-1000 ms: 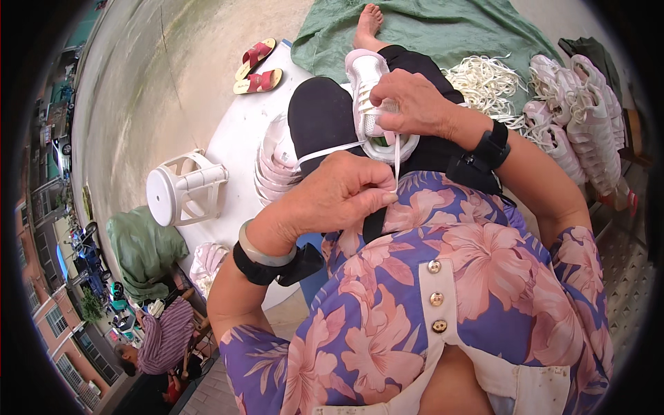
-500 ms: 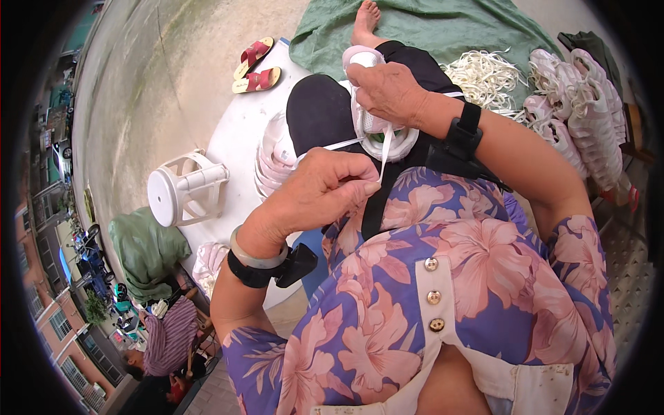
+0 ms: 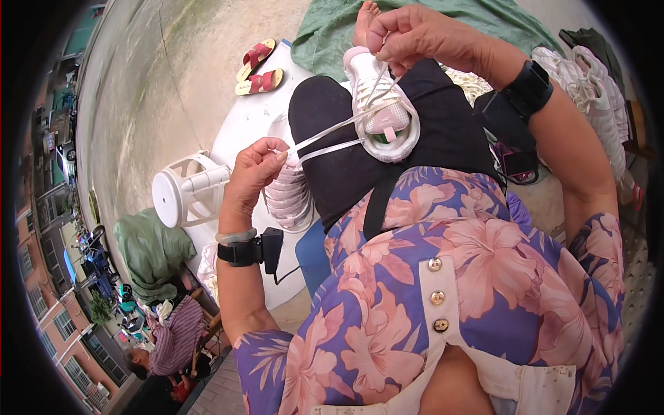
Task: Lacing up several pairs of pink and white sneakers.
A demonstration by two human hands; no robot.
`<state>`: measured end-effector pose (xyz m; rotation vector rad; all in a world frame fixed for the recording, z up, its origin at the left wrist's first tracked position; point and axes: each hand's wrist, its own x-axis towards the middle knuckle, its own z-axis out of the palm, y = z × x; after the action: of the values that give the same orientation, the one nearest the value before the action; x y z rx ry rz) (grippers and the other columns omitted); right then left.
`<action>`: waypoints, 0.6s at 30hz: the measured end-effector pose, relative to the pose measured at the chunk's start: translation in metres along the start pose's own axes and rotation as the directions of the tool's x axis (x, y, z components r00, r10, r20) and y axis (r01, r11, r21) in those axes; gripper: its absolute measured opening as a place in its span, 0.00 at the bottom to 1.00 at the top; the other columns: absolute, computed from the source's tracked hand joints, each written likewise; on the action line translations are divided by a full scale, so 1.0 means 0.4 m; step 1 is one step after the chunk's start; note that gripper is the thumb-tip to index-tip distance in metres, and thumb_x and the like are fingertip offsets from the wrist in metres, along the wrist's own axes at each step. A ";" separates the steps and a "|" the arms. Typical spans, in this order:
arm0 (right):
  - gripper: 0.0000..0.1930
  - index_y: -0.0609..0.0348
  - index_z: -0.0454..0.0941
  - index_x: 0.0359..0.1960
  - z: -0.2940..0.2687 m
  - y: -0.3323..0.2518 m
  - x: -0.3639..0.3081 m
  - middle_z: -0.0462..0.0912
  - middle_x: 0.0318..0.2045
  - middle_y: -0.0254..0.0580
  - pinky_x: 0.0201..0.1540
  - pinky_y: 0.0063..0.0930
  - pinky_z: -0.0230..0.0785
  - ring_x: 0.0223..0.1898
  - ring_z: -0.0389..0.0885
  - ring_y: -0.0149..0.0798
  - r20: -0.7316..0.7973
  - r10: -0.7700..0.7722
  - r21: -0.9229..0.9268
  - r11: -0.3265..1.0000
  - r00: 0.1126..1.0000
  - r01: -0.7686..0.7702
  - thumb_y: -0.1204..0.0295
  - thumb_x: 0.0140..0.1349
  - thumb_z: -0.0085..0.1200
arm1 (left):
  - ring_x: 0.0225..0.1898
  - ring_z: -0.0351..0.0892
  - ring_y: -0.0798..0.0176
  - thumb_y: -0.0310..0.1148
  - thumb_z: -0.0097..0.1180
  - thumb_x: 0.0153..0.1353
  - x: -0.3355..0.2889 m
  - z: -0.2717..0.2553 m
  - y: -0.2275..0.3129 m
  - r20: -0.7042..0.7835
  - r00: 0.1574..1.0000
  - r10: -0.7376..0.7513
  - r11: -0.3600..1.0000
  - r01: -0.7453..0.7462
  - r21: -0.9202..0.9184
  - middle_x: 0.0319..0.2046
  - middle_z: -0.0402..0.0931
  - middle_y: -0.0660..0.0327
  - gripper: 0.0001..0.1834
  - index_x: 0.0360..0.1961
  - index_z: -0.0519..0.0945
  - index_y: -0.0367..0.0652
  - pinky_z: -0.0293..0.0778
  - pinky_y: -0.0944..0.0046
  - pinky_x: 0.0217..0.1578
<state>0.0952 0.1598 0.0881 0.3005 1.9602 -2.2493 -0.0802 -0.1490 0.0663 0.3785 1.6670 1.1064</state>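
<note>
On my lap rests a white and pale pink sneaker (image 3: 384, 114), its toe pointing away from me and its collar opening nearest me. Out to its left, my left hand (image 3: 257, 169) pinches a white shoelace (image 3: 325, 133) between thumb and fingertips, and the lace runs taut back to the shoe. A second strand runs close below it. Above and right of the toe, my right hand (image 3: 408, 38) has its fingers closed on a lace strand that rises from the shoe's eyelets. Its fingertips partly cover the end of that strand.
A stack of pale shoes (image 3: 289, 197) stands left of my leg on a white surface. Pink-red slippers (image 3: 259, 81) and a white stool (image 3: 185, 190) lie farther left. At the right are a pile of loose laces (image 3: 470, 84) and several finished-looking white shoes (image 3: 595, 97). Green cloth (image 3: 325, 41) spreads beyond.
My left hand has moved left, away from the shoe, drawing the lace out with it. The right hand has lifted up and right off the shoe, uncovering its tongue and lacing.
</note>
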 end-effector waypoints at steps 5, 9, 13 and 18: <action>0.10 0.57 0.70 0.33 -0.075 0.011 -0.122 0.66 0.16 0.25 0.19 0.18 0.55 0.20 0.66 0.19 -0.177 0.005 -0.505 0.858 0.984 -0.095 0.73 0.48 0.52 | 0.22 0.66 0.79 0.23 0.57 0.51 0.006 0.001 -0.024 0.000 0.994 0.110 0.982 -0.109 0.156 0.21 0.72 0.71 0.09 0.35 0.77 0.38 0.62 0.79 0.23; 0.12 0.60 0.70 0.35 -0.089 0.077 -0.227 0.67 0.15 0.34 0.21 0.24 0.57 0.17 0.67 0.30 -0.276 -0.138 -0.741 0.661 0.951 -0.119 0.72 0.48 0.54 | 0.21 0.63 0.79 0.27 0.59 0.52 0.011 -0.032 -0.075 -0.117 0.956 0.270 0.832 -0.170 0.527 0.18 0.68 0.74 0.11 0.38 0.78 0.39 0.60 0.77 0.22; 0.10 0.60 0.71 0.36 -0.088 0.167 -0.317 0.72 0.19 0.42 0.23 0.30 0.62 0.21 0.73 0.42 -0.222 -0.243 -0.888 0.450 0.944 -0.093 0.71 0.52 0.54 | 0.19 0.62 0.78 0.26 0.59 0.50 -0.009 -0.045 -0.081 -0.126 0.903 0.410 0.687 -0.215 0.694 0.14 0.67 0.70 0.10 0.36 0.79 0.41 0.61 0.76 0.21; 0.08 0.58 0.70 0.36 -0.115 0.235 -0.391 0.75 0.26 0.46 0.28 0.36 0.66 0.28 0.75 0.49 -0.095 -0.404 -0.970 0.241 0.910 0.005 0.73 0.55 0.51 | 0.18 0.64 0.73 0.27 0.56 0.54 -0.047 -0.075 -0.099 -0.086 0.915 0.394 0.561 -0.165 0.811 0.15 0.67 0.67 0.09 0.37 0.78 0.41 0.63 0.72 0.22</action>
<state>0.2719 0.1884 0.0296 0.2384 3.2644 -0.5911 -0.0884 -0.1973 0.0459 1.1611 2.3605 0.5565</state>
